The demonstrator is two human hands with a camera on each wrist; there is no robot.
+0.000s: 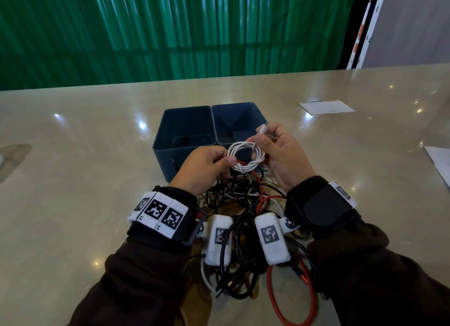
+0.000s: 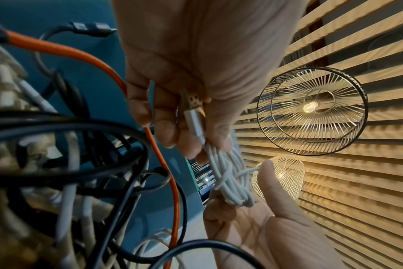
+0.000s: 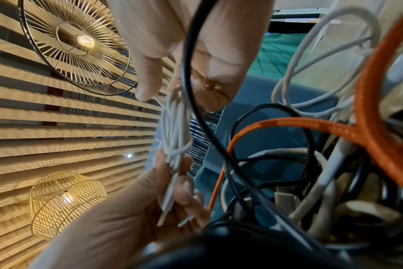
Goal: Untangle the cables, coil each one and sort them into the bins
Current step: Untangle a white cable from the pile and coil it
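White cable (image 1: 246, 157) coiled, pinched by left hand (image 1: 204, 166) and right hand (image 1: 280, 155) above bins (image 1: 209, 133). Advisable: tuck plug (image 1: 262, 128), keep loops tight, lift clear of tangle (image 1: 243, 204).

A glossy beige stone-look table (image 1: 73, 155) stands before a pleated green curtain (image 1: 170, 21). Overhead, round wire-cage pendant lamps (image 2: 312, 111) glow against a slatted wooden ceiling (image 2: 368, 172).
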